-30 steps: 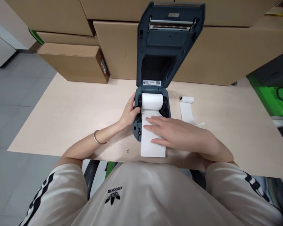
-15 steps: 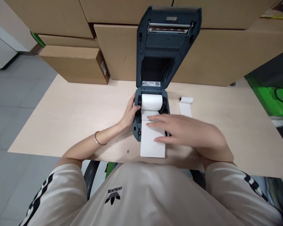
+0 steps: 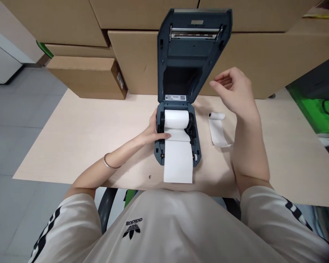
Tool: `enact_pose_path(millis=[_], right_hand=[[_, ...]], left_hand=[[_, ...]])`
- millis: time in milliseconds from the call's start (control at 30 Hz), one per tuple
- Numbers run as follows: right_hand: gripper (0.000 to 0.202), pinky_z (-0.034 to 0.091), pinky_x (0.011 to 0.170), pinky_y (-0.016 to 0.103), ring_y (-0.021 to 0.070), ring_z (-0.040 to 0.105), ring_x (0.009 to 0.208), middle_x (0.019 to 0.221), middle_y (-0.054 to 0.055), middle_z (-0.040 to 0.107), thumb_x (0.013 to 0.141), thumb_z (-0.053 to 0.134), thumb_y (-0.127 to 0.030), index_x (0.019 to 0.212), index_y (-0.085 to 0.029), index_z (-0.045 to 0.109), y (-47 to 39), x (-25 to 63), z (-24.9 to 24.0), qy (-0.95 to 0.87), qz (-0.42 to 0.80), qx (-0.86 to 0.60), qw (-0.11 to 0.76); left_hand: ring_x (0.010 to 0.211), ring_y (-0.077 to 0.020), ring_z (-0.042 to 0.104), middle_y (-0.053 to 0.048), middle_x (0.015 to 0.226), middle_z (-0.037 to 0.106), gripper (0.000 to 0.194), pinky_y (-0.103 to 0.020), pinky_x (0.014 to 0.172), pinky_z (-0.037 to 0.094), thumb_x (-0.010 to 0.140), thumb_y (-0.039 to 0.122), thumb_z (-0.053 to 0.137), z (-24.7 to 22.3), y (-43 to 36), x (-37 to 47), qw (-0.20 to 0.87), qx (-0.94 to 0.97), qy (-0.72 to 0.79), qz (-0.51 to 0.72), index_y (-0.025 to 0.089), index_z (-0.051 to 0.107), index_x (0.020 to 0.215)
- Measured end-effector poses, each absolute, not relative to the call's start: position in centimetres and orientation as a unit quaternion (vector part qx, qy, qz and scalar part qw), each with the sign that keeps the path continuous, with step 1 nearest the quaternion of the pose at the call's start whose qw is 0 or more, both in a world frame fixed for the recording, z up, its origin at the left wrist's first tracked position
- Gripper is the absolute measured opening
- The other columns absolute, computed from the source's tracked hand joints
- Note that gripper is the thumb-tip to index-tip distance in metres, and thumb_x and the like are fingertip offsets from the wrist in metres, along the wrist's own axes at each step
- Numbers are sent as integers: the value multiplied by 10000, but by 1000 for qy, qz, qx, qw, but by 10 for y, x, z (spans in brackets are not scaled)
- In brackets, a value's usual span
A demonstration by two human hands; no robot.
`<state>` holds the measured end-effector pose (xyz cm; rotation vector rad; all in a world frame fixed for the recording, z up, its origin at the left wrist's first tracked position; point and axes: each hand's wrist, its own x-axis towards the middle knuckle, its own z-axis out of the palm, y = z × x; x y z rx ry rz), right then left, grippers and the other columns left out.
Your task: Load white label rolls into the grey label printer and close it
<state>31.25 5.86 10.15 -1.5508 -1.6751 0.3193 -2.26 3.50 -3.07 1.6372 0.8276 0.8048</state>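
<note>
A dark blue-grey label printer [image 3: 159, 148] stands on the table with its lid [image 3: 193, 54] raised. Inside it sits a white label roll [image 3: 177, 119], and the paper strip [image 3: 178, 162] runs out over the front. My left hand [image 3: 153, 130] grips the printer's left side, its thumb lying on the paper. Up beside the lid, on the right, my right hand [image 3: 233, 89] is in the air, holding nothing; its fingers are loosely curled and the thumb is apart from them.
To the printer's right lies a small paper roll [image 3: 216, 115] with a loose strip. Cardboard boxes [image 3: 137, 62] line the table's back edge, with a smaller box [image 3: 82, 76] at the back left. A tiny dark scrap [image 3: 150, 176] lies near the front edge.
My right hand has left the paper strip and risen to the right of the lid. My left thumb has moved from the printer's edge onto the paper.
</note>
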Motion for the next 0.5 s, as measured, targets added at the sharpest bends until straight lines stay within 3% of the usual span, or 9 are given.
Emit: enact_pose_path(millis=[133, 333, 433, 500], right_hand=[[137, 569, 1054, 493, 272, 718, 1081, 1272, 163, 762, 968, 732, -374, 1005, -265, 656, 58, 309, 103, -669, 139, -610, 400], [197, 581, 1036, 505, 301, 728, 1166, 1360, 189, 747, 934, 770, -347, 1081, -261, 670, 63, 311, 97, -656, 133, -614, 419], [289, 589, 1049, 518, 323, 725, 1248, 1448, 210, 727, 928, 751, -375, 1183, -257, 684, 67, 315, 92, -665, 130, -608, 414], [463, 585, 1107, 538, 343, 702, 1365, 1557, 245, 683, 931, 729, -425, 1348, -234, 668, 69, 316, 90, -673, 137, -601, 409]], left_hand=[[1854, -493, 131, -165, 1980, 111, 1505, -717, 1506, 183, 725, 485, 1095, -17, 44, -29, 539, 719, 317, 303, 349, 126, 1868], [1861, -460, 152, -157, 1967, 175, 1524, -666, 1525, 190, 662, 472, 1138, -4, 48, -31, 531, 742, 300, 279, 319, 205, 1858], [1853, -471, 191, -160, 1958, 227, 1515, -661, 1521, 215, 646, 472, 1147, -4, 50, -32, 532, 741, 293, 287, 308, 241, 1850], [1855, -477, 180, -158, 1969, 196, 1536, -677, 1515, 214, 650, 483, 1143, -7, 51, -33, 533, 741, 292, 285, 321, 209, 1858]])
